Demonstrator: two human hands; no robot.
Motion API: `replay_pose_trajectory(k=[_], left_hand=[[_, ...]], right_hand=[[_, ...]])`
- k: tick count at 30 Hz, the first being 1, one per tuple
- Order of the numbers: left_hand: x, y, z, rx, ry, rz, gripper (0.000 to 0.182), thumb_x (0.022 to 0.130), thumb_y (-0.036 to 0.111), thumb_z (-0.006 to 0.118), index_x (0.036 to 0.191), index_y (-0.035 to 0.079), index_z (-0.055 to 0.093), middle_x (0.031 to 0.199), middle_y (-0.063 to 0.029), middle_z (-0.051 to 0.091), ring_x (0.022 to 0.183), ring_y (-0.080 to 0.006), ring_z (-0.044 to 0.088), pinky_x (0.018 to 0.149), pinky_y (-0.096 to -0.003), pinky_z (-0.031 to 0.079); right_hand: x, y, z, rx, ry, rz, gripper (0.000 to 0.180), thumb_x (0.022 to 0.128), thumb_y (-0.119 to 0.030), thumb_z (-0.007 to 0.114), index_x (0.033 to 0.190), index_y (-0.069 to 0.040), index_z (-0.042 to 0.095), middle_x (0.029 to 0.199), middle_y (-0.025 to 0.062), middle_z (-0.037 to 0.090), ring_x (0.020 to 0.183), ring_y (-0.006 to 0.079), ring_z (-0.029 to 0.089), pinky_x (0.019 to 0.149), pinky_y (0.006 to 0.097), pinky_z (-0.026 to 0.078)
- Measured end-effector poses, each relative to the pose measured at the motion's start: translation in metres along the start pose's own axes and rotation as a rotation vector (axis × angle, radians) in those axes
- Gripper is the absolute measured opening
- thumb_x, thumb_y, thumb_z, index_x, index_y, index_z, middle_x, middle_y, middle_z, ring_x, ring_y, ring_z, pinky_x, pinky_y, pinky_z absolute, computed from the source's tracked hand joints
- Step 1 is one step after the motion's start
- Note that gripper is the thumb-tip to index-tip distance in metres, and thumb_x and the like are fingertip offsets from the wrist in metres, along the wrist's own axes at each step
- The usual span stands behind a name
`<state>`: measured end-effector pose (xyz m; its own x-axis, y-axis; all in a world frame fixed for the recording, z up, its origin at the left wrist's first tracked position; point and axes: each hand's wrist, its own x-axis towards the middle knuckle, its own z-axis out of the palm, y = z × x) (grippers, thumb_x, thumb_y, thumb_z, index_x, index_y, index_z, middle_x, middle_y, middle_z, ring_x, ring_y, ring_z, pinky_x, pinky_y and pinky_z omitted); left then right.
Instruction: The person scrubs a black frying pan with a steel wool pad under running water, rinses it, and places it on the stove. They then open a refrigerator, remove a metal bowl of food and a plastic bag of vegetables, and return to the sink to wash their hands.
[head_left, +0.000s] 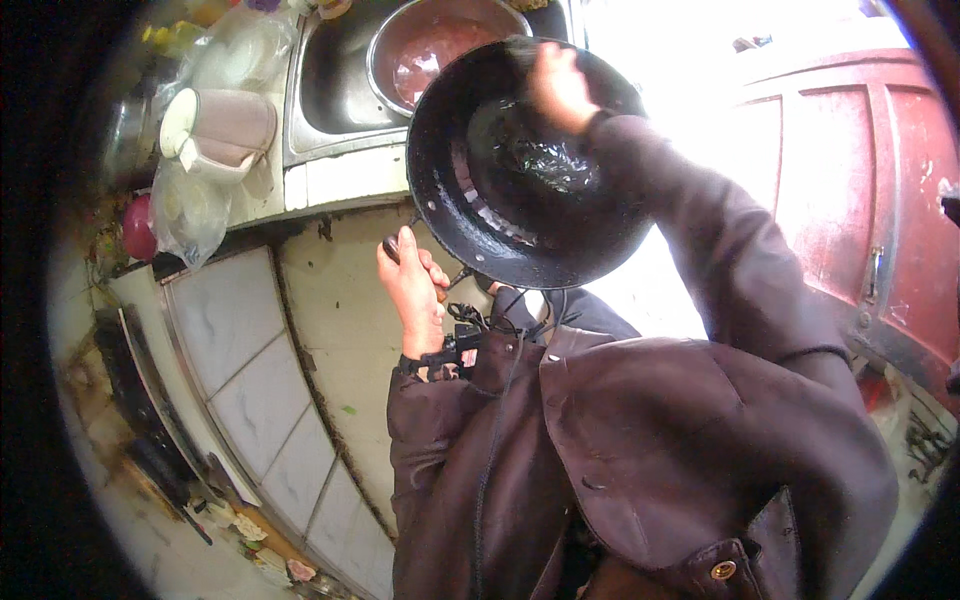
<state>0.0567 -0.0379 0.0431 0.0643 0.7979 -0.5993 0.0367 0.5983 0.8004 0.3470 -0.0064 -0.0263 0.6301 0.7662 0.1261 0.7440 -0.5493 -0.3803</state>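
A large black wok (495, 187) is held up in front of my body, tilted so that its wet inside faces me. Water glints in its bottom. My left hand (414, 281) is closed around the wok's side handle (391, 247), a loop with a wooden grip. Over the far inner wall is my right hand (559, 86), blurred by motion. A greyish smear lies by its fingertips, and whether the hand grips something there is unclear. Behind the wok, a metal basin (435, 52) holding reddish-looking contents stands in the steel sink (330, 82), partly hidden.
On the counter left of the sink are a lidded pinkish jug (225, 127) and clear plastic bags (191, 210). Tiled cabinet fronts (259, 375) run below. A red wooden door (832, 172) is at the right. A cable (495, 442) hangs along my jacket.
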Motion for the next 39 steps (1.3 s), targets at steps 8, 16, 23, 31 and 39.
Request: replay_pose_trajectory(k=[8,16,23,31,39], left_hand=[[0.000,-0.006,-0.001,-0.017,0.034,-0.033,0.025,0.091,0.030,0.050,0.090,0.009,0.037,0.055,0.0011,0.039,0.035,-0.0082,0.041,0.027,-0.0228,0.030],[0.003,-0.010,-0.005,-0.001,0.027,0.002,0.025,0.091,0.029,0.051,0.089,0.008,0.039,0.055,0.0005,0.040,0.035,-0.0082,0.041,0.027,-0.0230,0.032],[0.003,-0.011,-0.004,-0.013,0.027,0.018,0.024,0.091,0.030,0.051,0.087,0.010,0.039,0.055,0.0011,0.040,0.036,-0.0082,0.040,0.029,-0.0221,0.029],[0.001,-0.014,-0.003,-0.068,0.046,-0.025,0.023,0.090,0.029,0.052,0.085,0.011,0.039,0.055,0.0022,0.039,0.038,-0.0070,0.039,0.030,-0.0213,0.031],[-0.005,-0.008,0.003,-0.038,0.042,0.012,0.024,0.090,0.029,0.052,0.086,0.010,0.038,0.058,0.0014,0.039,0.040,-0.0073,0.039,0.031,-0.0215,0.032]], right_hand=[[-0.117,-0.033,-0.032,0.184,-1.052,-0.781,0.028,0.082,-0.016,0.049,0.108,-0.006,0.044,0.100,0.0221,0.051,0.092,0.0383,0.059,0.080,0.0469,0.048],[-0.026,0.011,-0.054,-0.346,-0.625,-0.873,0.025,0.077,-0.012,0.052,0.101,-0.012,0.058,0.096,0.0147,0.048,0.088,0.0289,0.054,0.072,0.0402,0.049],[0.057,-0.023,-0.025,-0.022,-0.186,-1.350,0.025,0.077,-0.015,0.050,0.101,-0.009,0.057,0.103,0.0151,0.049,0.095,0.0317,0.050,0.081,0.0397,0.045],[-0.076,0.110,-0.076,-0.680,-0.756,-0.483,0.023,0.073,-0.016,0.057,0.082,0.004,0.064,0.072,0.0148,0.063,0.072,0.0297,0.064,0.065,0.0404,0.052],[-0.190,-0.054,-0.033,0.431,-0.640,-0.015,0.028,0.075,-0.016,0.053,0.095,0.004,0.049,0.084,0.0290,0.057,0.081,0.0410,0.059,0.070,0.0479,0.049]])
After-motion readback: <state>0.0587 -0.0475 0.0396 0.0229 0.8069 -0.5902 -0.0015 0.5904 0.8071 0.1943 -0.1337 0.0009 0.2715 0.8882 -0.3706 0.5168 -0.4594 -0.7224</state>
